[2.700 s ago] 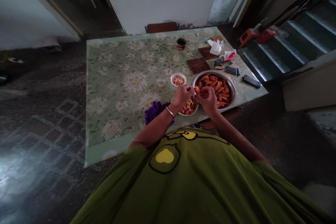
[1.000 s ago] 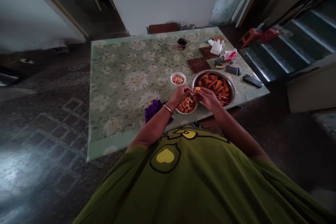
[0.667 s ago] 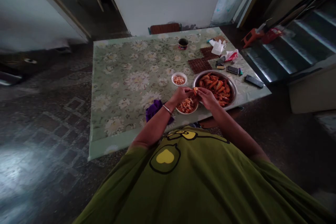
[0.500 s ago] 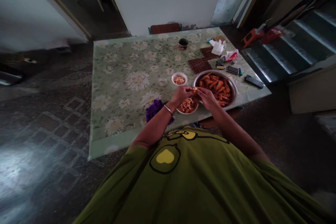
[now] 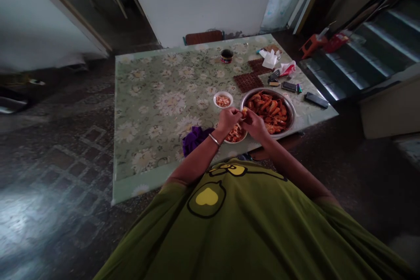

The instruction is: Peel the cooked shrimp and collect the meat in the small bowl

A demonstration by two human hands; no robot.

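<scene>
**Shrimp Held Between 2 Hands Beside the Steel Bowl**

Compared with 0.5 s ago, both hands are sitting slightly nearer the person, over the shell bowl (image 5: 236,134) just left of the steel bowl (image 5: 268,107); the 2-handed hold is unchanged, so peeling appears to be continuing.

The left hand (image 5: 229,119) and right hand (image 5: 253,123) are meeting at the steel bowl's left rim. Their fingers are pinching narrowly on 1 shrimp (image 5: 244,113). The small white bowl (image 5: 223,99) is standing behind the hands, left of the steel bowl. A purple cloth (image 5: 194,137) is lying further left.
</scene>
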